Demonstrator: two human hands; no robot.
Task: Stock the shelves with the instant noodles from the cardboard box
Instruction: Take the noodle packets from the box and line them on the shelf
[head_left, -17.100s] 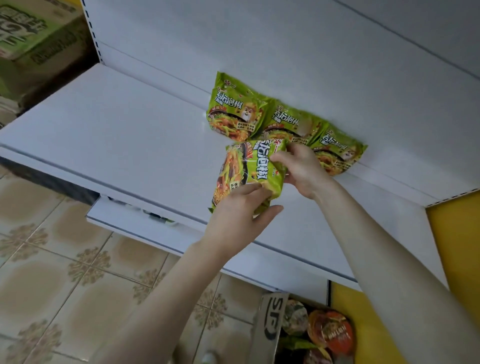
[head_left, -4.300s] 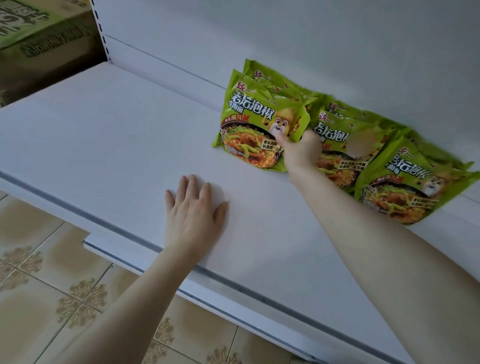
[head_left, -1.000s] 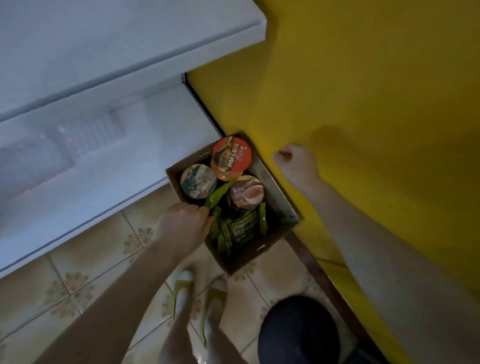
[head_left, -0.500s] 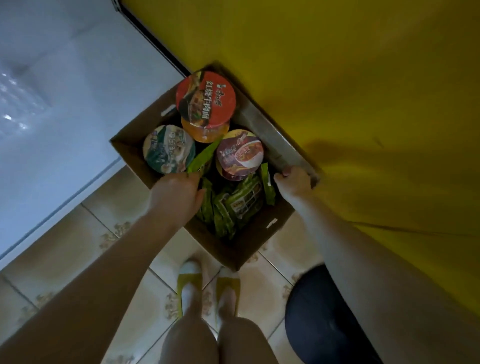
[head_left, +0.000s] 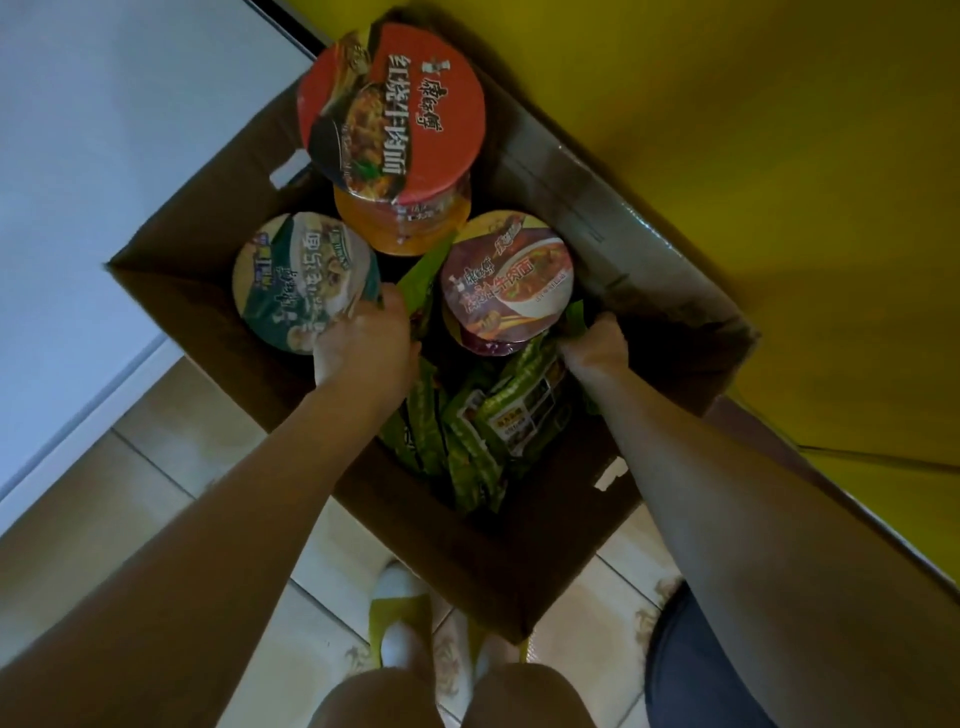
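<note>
An open cardboard box (head_left: 524, 566) stands on the floor below me. Several green instant noodle packets (head_left: 493, 421) stand on edge in its near half. Behind them are noodle cups: a red-lidded cup (head_left: 392, 111) stacked on an orange one, a green-lidded cup (head_left: 301, 278) and a purple-lidded cup (head_left: 509, 280). My left hand (head_left: 363, 343) reaches into the box, fingers closed around the top of a green packet (head_left: 423, 280) between the cups. My right hand (head_left: 592, 345) is closed on the top edge of another green packet beside the purple cup.
A yellow wall (head_left: 779, 156) runs along the right of the box. The white base of the shelf unit (head_left: 104, 156) lies to the left. Patterned floor tiles (head_left: 171, 457) and my feet in yellow slippers (head_left: 400, 618) are just in front of the box.
I have bent closer over the box. My right hand has moved from the box's right rim down onto a green packet. My left hand stays on the packet between the cups.
</note>
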